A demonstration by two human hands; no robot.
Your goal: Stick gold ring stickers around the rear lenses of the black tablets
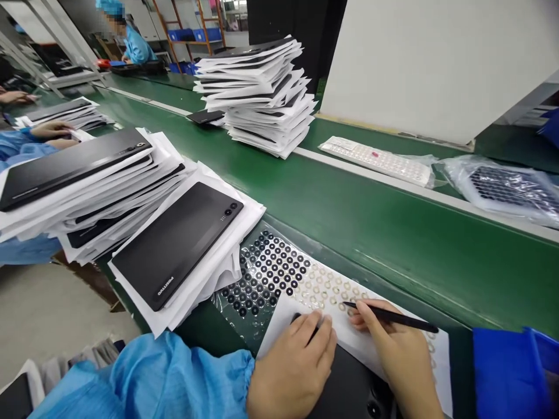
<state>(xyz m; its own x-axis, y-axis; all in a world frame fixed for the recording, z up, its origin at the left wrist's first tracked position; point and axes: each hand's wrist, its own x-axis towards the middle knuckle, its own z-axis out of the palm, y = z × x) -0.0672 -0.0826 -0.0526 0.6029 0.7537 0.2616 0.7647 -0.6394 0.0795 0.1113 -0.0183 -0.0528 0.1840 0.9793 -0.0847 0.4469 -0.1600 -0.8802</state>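
My left hand [297,364] rests with bent fingers over the end of a black tablet [349,387] at the bottom of the view, holding it down. White paper lies under that tablet. In my right hand [395,343] are slim black tweezers [393,316], pinched between thumb and fingers. Their tip points left, over a sheet of ring stickers [325,285]. Black rings fill the sheet's far left part; pale ring outlines show nearer my right hand. To the left, another black tablet [179,244] lies back up on a stack of white sheets.
Stacked tablets with paper [96,180] stand at left; a taller stack [262,99] stands at the back. A sticker strip [375,160] and a plastic-wrapped pack [510,186] lie beyond the rail. A blue bin [502,372] sits at right. Co-workers in blue are at left.
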